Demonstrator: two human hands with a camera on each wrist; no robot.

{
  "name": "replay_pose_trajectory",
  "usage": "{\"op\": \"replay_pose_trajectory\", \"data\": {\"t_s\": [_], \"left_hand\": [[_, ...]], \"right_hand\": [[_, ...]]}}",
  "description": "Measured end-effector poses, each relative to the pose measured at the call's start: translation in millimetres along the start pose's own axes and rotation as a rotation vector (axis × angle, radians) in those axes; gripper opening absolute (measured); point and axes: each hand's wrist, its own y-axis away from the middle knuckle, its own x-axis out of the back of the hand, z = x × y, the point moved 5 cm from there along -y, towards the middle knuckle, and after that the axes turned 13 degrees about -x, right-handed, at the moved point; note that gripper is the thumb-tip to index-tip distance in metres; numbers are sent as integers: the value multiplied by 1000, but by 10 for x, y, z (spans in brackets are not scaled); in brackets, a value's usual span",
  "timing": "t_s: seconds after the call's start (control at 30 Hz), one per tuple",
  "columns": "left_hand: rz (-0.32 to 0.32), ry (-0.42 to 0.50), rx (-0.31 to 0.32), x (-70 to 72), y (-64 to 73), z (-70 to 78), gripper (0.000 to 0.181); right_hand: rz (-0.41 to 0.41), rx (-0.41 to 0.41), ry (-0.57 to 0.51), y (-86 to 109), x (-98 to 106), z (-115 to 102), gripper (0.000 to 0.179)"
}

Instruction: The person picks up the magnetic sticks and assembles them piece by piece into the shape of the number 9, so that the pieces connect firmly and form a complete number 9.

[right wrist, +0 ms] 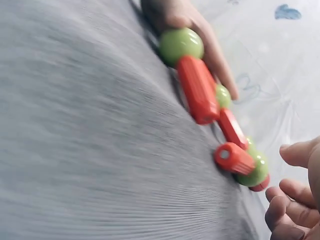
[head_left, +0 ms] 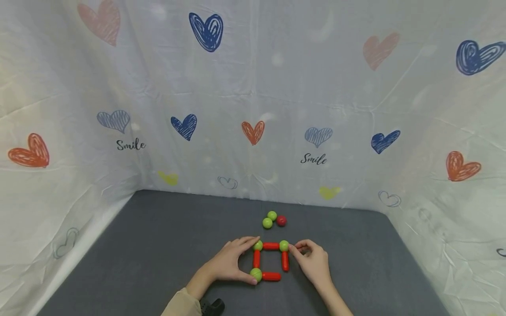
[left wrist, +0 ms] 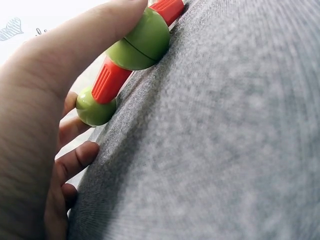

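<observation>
Red rods and green balls form a three-cornered, open square on the dark cloth. My left hand (head_left: 228, 262) spans its left side, the thumb on the near-left ball (head_left: 256, 275) and a fingertip at the far-left ball (head_left: 258, 245), the left rod (head_left: 257, 259) between them. A far rod (head_left: 271, 246) runs to the far-right ball (head_left: 284, 245). From there the right rod (head_left: 285, 261) points nearer; a near rod (head_left: 271, 276) extends rightward from the near-left ball. Beside the far-right ball, my right hand (head_left: 315, 264) has loosely bent fingers; the right wrist view shows nothing between them.
Two loose green balls (head_left: 267, 223) and a red ball (head_left: 281, 220) lie together beyond the square. A white curtain (head_left: 253, 171) with printed hearts borders the grey cloth surface (head_left: 158, 245). A black object (head_left: 213, 307) sits beside the left wrist.
</observation>
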Motion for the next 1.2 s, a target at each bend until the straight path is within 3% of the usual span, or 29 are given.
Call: {"op": "replay_pose_trajectory", "data": {"t_s": [0.27, 0.6, 0.93, 1.2], "left_hand": [[6, -4, 0, 5, 5, 15, 111], [4, 0, -4, 7, 0, 31, 110], [10, -8, 2, 8, 0, 27, 112], [10, -11, 1, 3, 2, 18, 112]], "right_hand": [[-17, 70, -2, -381, -58, -114, 29], [-90, -34, -5, -741, -272, -174, 53], [-140, -157, -51, -907, -451, -161, 57], [-116, -116, -37, -926, -476, -145, 45]]}}
